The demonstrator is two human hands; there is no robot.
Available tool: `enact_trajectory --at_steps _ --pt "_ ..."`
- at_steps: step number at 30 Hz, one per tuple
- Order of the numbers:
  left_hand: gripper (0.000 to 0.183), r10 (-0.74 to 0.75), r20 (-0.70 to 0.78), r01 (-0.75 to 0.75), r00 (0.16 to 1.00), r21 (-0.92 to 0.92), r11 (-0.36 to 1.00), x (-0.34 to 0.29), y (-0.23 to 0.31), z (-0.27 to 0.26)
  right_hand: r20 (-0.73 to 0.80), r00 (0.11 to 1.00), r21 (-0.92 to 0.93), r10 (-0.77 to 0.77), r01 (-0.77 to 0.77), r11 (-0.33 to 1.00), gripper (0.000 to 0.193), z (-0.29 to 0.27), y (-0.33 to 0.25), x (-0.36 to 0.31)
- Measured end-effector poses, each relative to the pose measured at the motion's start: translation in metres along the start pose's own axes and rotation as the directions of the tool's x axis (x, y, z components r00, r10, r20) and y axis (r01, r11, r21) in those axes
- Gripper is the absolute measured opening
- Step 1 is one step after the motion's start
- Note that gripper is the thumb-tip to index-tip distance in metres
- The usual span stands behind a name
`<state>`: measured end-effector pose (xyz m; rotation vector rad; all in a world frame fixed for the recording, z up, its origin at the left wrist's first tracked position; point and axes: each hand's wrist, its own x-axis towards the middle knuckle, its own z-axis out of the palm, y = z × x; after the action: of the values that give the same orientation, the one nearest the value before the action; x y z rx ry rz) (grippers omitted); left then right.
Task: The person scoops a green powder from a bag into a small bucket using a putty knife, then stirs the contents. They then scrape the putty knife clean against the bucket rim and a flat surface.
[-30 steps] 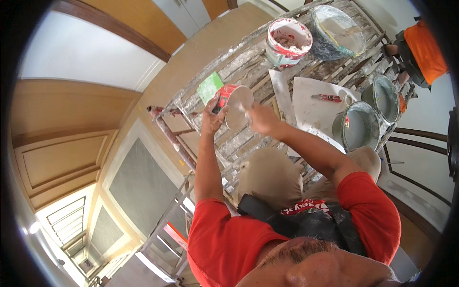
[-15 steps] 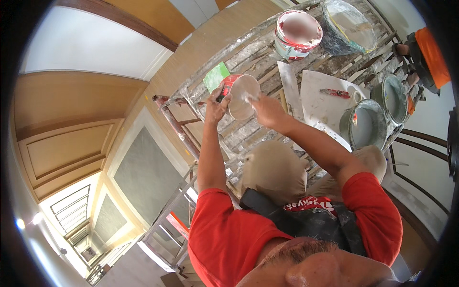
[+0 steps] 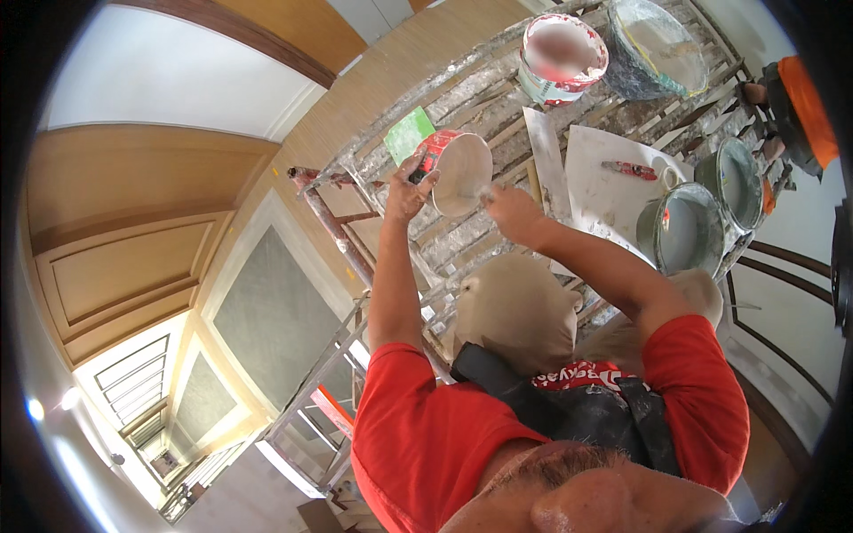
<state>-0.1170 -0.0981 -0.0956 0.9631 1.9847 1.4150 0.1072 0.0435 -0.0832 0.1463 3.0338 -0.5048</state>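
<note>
Tilted with its mouth toward me, a small red tub (image 3: pixel 466 169) with a pale inside is held in the air above the slatted platform. My left hand (image 3: pixel 409 188) grips it by its left side, fingers wrapped round the wall. At the tub's lower right rim, my right hand (image 3: pixel 515 215) is closed. Something small and pale shows at its fingertips, too small to name. Just beyond the tub lies a bright green sheet (image 3: pixel 408 133).
Paint-spattered slats (image 3: pixel 480 107) form the platform. A red-and-white bucket (image 3: pixel 562 58) and a larger dark-coated bucket (image 3: pixel 662 49) stand far right. Nearer are two grey-green buckets (image 3: pixel 682 229), a white board (image 3: pixel 604 191) and a red utility knife (image 3: pixel 628 169). Another person's orange clothing (image 3: pixel 804 111) shows at right.
My right hand has moved from inside the tub's mouth to its lower right rim. The tub has turned slightly and stays in my left hand.
</note>
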Motion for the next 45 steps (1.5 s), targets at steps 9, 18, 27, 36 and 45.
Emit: enact_trajectory --at_steps 9,18,27,36,45 --pt "0.059 0.001 0.01 -0.001 1.0 -0.011 1.0 0.008 0.02 0.01 -0.158 0.966 0.261 0.204 -0.158 0.952 0.053 -0.007 0.01 0.024" --pt "0.058 0.004 -0.029 -0.005 1.0 -0.05 0.999 0.006 -0.02 -0.003 -0.093 0.973 0.202 0.213 -0.191 0.961 0.048 -0.026 0.015 0.018" --pt "0.062 -0.021 0.006 0.021 1.0 0.023 1.0 0.012 0.003 -0.002 0.02 0.995 0.136 0.103 -0.104 0.985 0.048 0.0 0.01 0.003" --pt "0.062 -0.084 0.051 0.084 0.995 0.001 0.996 0.022 0.007 0.0 -0.094 0.97 0.122 0.224 -0.212 0.97 0.046 -0.038 0.036 0.045" --pt "0.061 -0.003 -0.042 0.0 0.999 -0.062 0.998 -0.001 -0.011 0.002 -0.01 0.928 0.477 0.372 -0.322 0.818 0.04 0.02 0.015 0.005"
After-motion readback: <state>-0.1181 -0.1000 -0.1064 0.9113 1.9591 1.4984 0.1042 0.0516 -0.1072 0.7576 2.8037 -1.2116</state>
